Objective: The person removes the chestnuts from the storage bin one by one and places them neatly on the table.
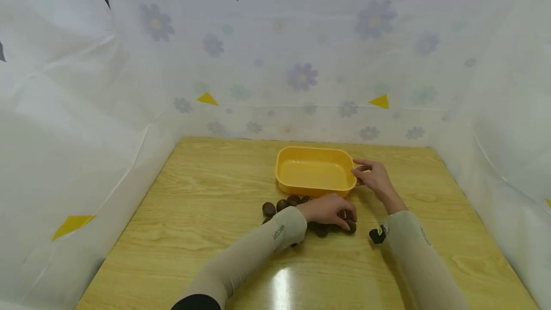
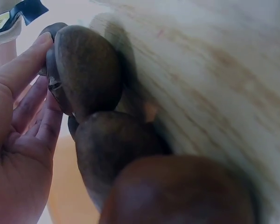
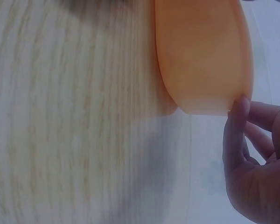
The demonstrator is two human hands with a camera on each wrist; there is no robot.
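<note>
While your left hand (image 1: 329, 209) is resting over the pile of brown nuts (image 1: 281, 204) on the counter (image 1: 206, 214), its fingers are curling down onto the ones at the right end of the pile, and the left wrist view is showing a fingertip (image 2: 39, 46) pressing against a glossy nut (image 2: 86, 70), though you cannot tell from these pictures whether a nut is truly gripped or only touched. Because these shells are looking smooth and rounded, one could be slipping out of a loose pinch and rolling across the wood toward the near edge, so be closing the fingers fully before lifting. Just beyond, your right hand (image 1: 374, 178) is pinching the right rim of the yellow tray (image 1: 314, 188), with a fingertip (image 3: 238, 116) on its corner; the light tray could be sliding or tipping if you are pulling on that rim while the other hand is moving over. Inside the tray nothing is lying; its floor is showing bare. Behind it, the flowered white sheet (image 1: 301, 75) is closing off the far side.
</note>
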